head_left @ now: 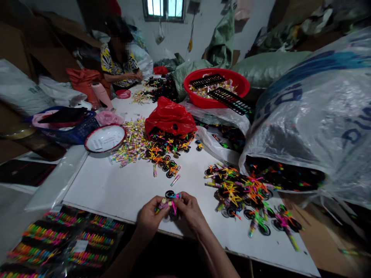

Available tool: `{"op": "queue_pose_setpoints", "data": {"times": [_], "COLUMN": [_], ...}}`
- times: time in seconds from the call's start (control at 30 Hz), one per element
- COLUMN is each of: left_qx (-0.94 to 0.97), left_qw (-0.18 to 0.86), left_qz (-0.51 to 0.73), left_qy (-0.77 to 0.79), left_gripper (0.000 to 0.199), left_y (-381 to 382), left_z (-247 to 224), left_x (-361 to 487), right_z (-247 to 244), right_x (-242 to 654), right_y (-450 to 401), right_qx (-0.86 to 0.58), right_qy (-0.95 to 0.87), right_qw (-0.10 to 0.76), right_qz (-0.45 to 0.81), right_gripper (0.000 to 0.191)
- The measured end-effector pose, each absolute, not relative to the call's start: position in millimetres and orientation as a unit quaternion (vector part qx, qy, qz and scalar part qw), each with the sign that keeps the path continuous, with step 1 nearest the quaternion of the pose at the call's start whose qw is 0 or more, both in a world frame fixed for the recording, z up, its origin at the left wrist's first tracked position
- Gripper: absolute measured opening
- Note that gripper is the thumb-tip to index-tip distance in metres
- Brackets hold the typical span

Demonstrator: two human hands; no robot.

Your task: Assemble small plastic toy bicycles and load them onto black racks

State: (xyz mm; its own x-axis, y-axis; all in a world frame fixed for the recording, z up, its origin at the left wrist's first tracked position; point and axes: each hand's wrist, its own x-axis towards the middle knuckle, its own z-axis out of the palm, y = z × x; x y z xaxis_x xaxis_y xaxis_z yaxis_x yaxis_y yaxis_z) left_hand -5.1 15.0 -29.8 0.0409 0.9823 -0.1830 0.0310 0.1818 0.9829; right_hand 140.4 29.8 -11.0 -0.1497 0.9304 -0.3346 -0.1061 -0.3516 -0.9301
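Observation:
Near the front edge of the white table, my left hand pinches a small tube of pastel pieces. Beside it, my right hand has its fingers closed on a tiny pink and blue toy bicycle with black wheels. The two objects meet between my fingertips, which hide part of both. Just beyond my hands lies a loose tube. Farther off, a heap of toy bicycles adjoins a pile of tubes. To the right is a cluster of bicycles with tubes.
A red bag and an enamel bowl sit beyond the piles. Behind are a red basin and a co-worker. A bulging sack crowds the right. Packed bicycles lie lower left.

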Motion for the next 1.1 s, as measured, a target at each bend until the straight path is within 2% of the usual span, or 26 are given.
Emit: {"op": "queue_pose_setpoints", "data": {"times": [0.17,0.43,0.53,0.67,0.9,1.1], "left_qx": [0.519,0.511,0.539,0.558,0.540,0.545], "left_qw": [0.438,0.478,0.501,0.486,0.495,0.455], "left_qz": [0.456,0.482,0.459,0.448,0.447,0.440], "left_qy": [0.575,0.527,0.497,0.501,0.514,0.549], "left_gripper": [0.010,0.010,0.009,0.007,0.007,0.007], "left_y": [5,18,17,12,5,-4], "left_z": [-32,-22,-18,-18,-17,-21], "left_x": [2,6,3,2,8,10], "right_z": [-18,-3,-12,-16,-10,-16], "right_x": [134,149,144,144,153,147], "right_y": [31,30,24,23,19,10], "right_qx": [-0.578,-0.491,-0.465,-0.471,-0.493,-0.535], "right_qy": [-0.471,-0.390,-0.315,-0.270,-0.278,-0.266], "right_qw": [0.434,0.415,0.446,0.479,0.442,0.393], "right_qz": [0.505,0.660,0.697,0.690,0.696,0.699], "right_gripper": [0.024,0.037,0.041,0.041,0.038,0.033]}}
